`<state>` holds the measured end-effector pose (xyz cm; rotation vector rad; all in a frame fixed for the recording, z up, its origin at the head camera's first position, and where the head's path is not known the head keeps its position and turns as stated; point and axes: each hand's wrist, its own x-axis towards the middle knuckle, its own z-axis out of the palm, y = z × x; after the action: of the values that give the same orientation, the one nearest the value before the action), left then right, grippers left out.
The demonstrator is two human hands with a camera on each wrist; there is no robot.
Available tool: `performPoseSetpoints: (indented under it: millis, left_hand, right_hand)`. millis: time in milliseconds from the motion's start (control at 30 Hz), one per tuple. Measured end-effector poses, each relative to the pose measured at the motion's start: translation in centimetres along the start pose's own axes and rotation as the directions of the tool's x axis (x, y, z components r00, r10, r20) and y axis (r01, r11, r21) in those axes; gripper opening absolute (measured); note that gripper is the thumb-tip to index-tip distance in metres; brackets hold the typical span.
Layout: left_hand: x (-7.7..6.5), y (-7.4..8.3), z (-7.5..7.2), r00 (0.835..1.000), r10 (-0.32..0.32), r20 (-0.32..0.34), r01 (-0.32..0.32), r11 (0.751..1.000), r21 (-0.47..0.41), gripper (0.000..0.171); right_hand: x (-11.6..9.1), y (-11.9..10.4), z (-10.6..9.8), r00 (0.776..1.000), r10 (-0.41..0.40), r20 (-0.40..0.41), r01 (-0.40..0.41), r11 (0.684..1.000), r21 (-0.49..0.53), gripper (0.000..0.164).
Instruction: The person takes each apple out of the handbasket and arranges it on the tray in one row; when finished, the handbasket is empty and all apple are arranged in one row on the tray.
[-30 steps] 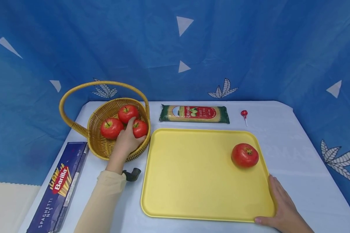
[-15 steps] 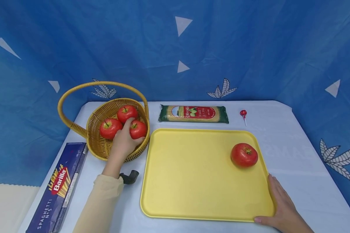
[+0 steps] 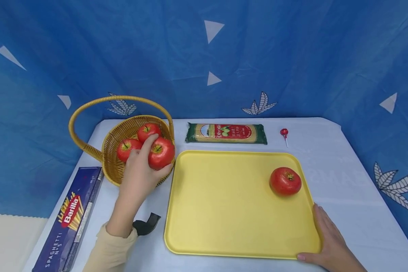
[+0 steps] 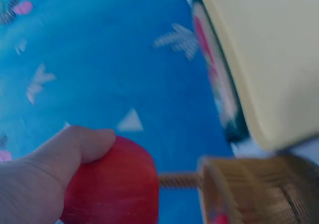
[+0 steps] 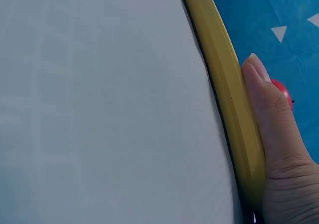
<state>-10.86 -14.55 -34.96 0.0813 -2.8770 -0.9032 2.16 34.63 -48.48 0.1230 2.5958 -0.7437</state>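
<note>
My left hand grips a red apple between thumb and fingers, just over the right rim of a wicker basket. Beneath and behind it, two more apples lie in the basket, a left one and a back one. In the left wrist view the held apple shows large beside the thumb. My right hand rests against the front right corner of a yellow tray, its thumb lying along the edge in the right wrist view. Another apple sits at the tray's right side.
The basket's tall handle arches over its back. A blue spaghetti box lies left of the basket. Behind the tray are a spaghetti packet and a red lollipop. A blue curtain hangs behind the table.
My left hand has lifted the right-hand apple up from among the others in the basket and drawn it slightly nearer. The right hand, tray and the apple on it stay put.
</note>
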Motion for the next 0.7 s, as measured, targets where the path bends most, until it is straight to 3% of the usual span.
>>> performPoseSetpoints:
  millis: [167, 333, 467, 600, 700]
  left_hand:
    - [-2.0, 3.0, 0.5, 0.997, 0.075, 0.027, -0.075, 0.997, -0.001, 0.092]
    - [-3.2, 5.1, 3.3, 0.981, 0.169, 0.091, -0.166, 0.985, -0.041, 0.087]
    - [-3.3, 6.2, 6.5, 0.958, 0.215, 0.188, -0.201, 0.975, -0.092, 0.085]
    - [-3.1, 7.3, 9.5, 0.923, 0.255, 0.288, -0.226, 0.965, -0.130, 0.085]
    - [-2.9, 8.2, 11.3, 0.902, 0.289, 0.319, -0.261, 0.957, -0.128, 0.085]
  right_hand:
    - [0.0, 0.2, 0.0, 1.000, -0.023, -0.016, 0.023, 1.000, 0.006, 0.145]
    - [0.0, 0.3, 0.0, 0.999, -0.040, -0.028, 0.042, 0.998, 0.043, 0.140]
    - [-0.1, 0.4, 0.1, 0.998, -0.052, -0.036, 0.054, 0.997, 0.059, 0.140]
    - [-0.1, 0.4, 0.1, 0.998, -0.048, -0.034, 0.050, 0.997, 0.065, 0.140]
    - [-0.1, 0.4, 0.2, 0.999, -0.036, -0.029, 0.038, 0.998, 0.054, 0.140]
